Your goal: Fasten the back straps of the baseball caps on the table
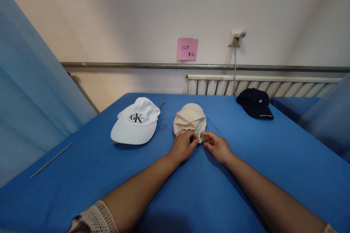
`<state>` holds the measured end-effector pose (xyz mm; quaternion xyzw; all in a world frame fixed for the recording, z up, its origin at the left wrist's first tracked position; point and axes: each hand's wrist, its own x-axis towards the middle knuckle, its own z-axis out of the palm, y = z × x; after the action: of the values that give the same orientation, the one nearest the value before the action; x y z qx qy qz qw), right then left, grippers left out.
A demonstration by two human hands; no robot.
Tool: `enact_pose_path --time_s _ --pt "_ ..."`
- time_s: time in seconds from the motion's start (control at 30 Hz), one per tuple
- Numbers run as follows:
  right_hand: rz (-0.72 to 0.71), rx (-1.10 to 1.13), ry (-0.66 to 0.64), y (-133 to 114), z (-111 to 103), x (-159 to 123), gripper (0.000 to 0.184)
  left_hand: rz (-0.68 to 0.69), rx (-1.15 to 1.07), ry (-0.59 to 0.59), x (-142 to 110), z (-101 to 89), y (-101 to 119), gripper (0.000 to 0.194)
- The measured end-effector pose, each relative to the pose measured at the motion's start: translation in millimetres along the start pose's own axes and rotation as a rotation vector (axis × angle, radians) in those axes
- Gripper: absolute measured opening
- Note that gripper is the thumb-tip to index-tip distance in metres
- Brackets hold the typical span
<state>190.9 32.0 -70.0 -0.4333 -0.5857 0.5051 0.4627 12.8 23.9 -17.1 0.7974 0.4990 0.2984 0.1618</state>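
A beige cap [192, 111] lies in the middle of the blue-covered table, its back opening and strap turned towards me. My left hand [183, 145] is closed on the cap's back edge, left of the strap buckle. From the other side, my right hand [217, 146] pinches the end of the strap by the small metal buckle [201, 139]. The fingertips partly hide the buckle, so I cannot tell how the strap runs through it. To the left sits a white cap [139, 118] with black letters. A dark navy cap [255, 102] rests at the far right.
A thin stick [51, 160] lies near the left edge of the blue table cover [115, 174]. Blue curtains [35, 91] hang at both sides. Behind the table are a radiator [262, 84], a metal pipe [147, 66], a pink note [187, 48] and a plugged-in socket [235, 39].
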Motion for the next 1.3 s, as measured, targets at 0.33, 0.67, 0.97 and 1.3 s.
enact_pose_path --time_s 0.33,0.67,0.97,1.3 --pt "-0.271 -0.812 -0.065 -22.8 -2.9 -3.8 0.021 -0.04 -0.048 -0.019 0.9 -2.3 3.0 0.009" --pt "-0.315 -0.824 -0.087 -24.5 -2.2 -5.2 0.015 -0.076 -0.052 0.001 2.6 -4.4 3.4 0.008" --pt "-0.27 -0.869 -0.019 -30.6 0.1 -12.1 0.013 -0.036 -0.033 -0.007 0.4 -4.6 4.2 0.009" --pt "-0.244 -0.856 -0.065 -32.5 -3.2 -14.6 0.014 -0.015 0.009 -0.029 -0.8 -3.8 1.9 0.008"
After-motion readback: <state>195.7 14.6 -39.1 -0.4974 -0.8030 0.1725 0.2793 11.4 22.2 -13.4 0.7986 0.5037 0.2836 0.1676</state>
